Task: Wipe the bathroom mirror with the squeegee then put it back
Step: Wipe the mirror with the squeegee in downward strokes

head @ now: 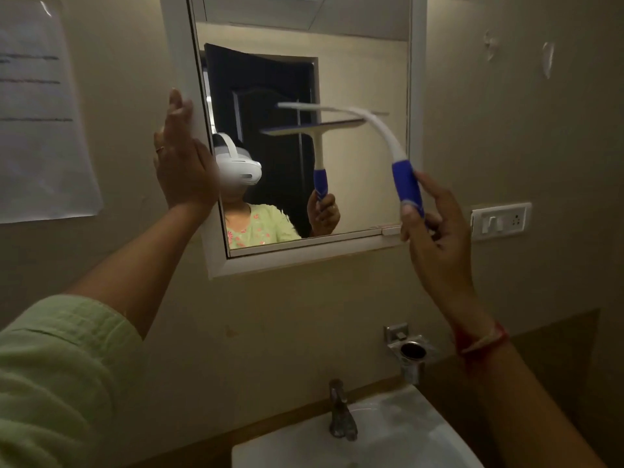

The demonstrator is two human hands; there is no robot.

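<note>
Clearly the wiping step was in hand: the right hand [435, 228] pinched the squeegee [368, 130] handle, blade on the mirror [354, 79] above its fingers. Left hand [182, 163], fingers flat, steadied the frame. Next: a downward pull.

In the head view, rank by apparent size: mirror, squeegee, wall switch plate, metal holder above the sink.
Largest to smallest:
1. mirror
2. squeegee
3. wall switch plate and metal holder: these look about alike, and the holder is nearer the camera, so I won't rank them.
</note>
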